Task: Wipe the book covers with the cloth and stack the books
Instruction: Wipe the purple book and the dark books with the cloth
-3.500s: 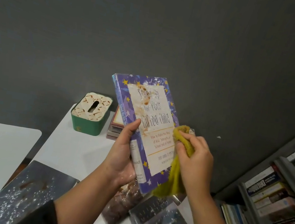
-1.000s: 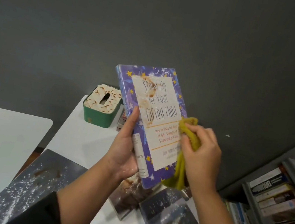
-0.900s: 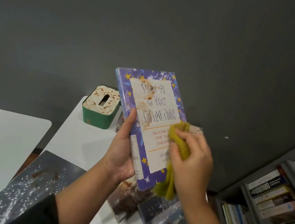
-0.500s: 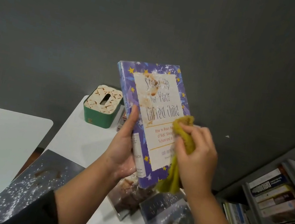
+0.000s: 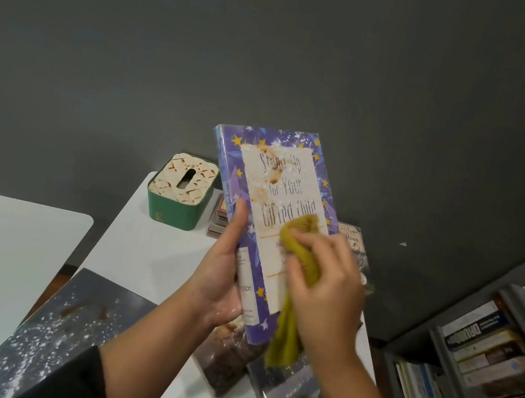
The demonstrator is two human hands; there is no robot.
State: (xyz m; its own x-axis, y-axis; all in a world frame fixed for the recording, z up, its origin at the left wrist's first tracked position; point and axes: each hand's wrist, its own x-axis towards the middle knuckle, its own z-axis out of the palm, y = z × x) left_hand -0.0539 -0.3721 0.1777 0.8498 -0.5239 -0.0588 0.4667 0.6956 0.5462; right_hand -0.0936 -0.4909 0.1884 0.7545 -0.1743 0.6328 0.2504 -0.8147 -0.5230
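Your left hand grips purple star-patterned paperback book by spine edge, tilted upright above white table, cover facing you for wiping; your right hand bunches mustard-yellow cloth against mid-cover; brown stains above cloth not yet wiped

L hand grips purple star book by spine edge, held upright over white table. R hand presses yellow cloth on mid cover. Brown stains up top. Green tissue box behind, bookshelf at right.
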